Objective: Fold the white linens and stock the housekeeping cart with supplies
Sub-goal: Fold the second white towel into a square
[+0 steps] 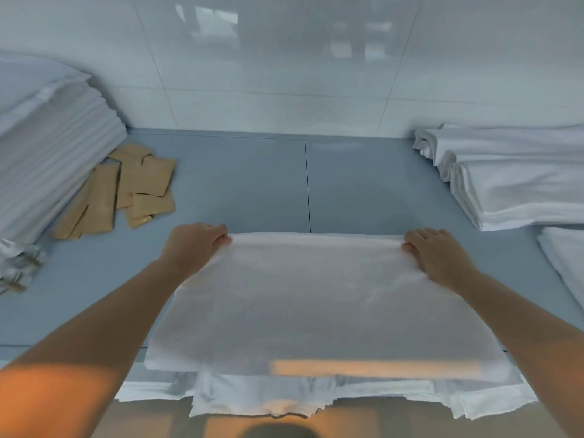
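A white linen (319,298) lies spread in front of me on the grey-blue table (259,178), its near end hanging over the front edge above more white layers. My left hand (192,245) pinches the far left corner of the linen. My right hand (439,254) pinches the far right corner. Both hands hold the far edge stretched straight between them, just above the table.
A tall stack of folded white linens (47,153) stands at the left, with several tan packets (126,188) beside it. Folded white towels (518,175) lie at the right, another white cloth (565,267) nearer. A white tiled wall (284,58) closes the back.
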Available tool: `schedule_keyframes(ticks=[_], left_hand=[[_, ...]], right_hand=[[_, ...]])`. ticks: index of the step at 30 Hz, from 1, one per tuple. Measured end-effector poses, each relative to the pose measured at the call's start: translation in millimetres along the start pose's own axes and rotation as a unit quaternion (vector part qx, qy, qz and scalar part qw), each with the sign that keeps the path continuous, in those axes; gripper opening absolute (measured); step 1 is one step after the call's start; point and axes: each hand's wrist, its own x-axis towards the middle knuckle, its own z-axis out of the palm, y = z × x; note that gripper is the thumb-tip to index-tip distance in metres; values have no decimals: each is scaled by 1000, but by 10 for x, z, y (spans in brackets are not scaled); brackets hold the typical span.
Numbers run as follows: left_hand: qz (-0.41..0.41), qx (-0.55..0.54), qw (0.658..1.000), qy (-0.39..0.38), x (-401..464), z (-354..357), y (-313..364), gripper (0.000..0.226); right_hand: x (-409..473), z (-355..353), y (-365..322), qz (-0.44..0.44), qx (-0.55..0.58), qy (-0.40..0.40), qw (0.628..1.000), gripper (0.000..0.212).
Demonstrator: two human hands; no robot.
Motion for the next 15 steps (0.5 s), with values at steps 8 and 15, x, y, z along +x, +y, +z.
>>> schedule_keyframes(ticks=[8,15], left_hand=[[-33,-8,996,-82,297,6,-77,26],[-56,6,995,79,95,-73,656,13]], right_hand=[[256,56,13,75,-11,-74,994,24],[146,-68,-390,190,0,37,981,23]])
